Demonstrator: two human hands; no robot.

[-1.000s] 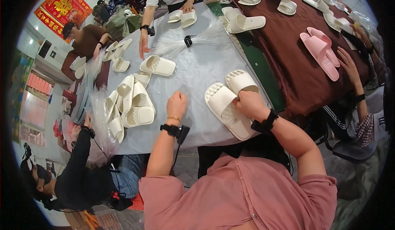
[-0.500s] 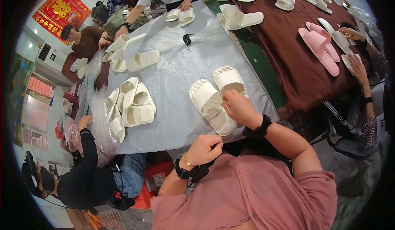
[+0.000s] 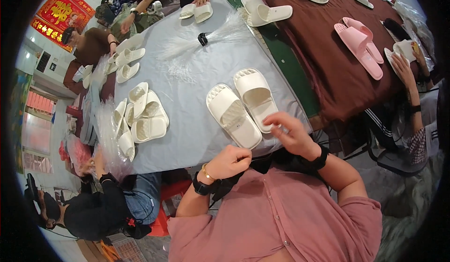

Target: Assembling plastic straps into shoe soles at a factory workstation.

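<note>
A pair of cream slippers lies side by side in front of me: the left slipper (image 3: 236, 127) and the right slipper (image 3: 254, 86), toes pointing away. My right hand (image 3: 294, 134) hovers at the heel of the right slipper, its fingers loosely bent and apart, with nothing visible in them. Just off the left slipper's heel, at the table edge, my left hand (image 3: 229, 162) is closed, thumb pressed on curled fingers. Whatever it might hold is hidden.
A pile of cream slippers (image 3: 150, 130) lies to the left beside clear plastic bags (image 3: 108, 142). A bundle of clear plastic strands (image 3: 180, 51) with a black tie lies farther back. Pink slippers (image 3: 360, 46) rest on the brown-covered table (image 3: 323, 67). Co-workers sit and stand around.
My right hand has drawn back from the right slipper and its fingers have opened out. That slipper now lies level with the left one. At far left, another person's slippers have shifted.
</note>
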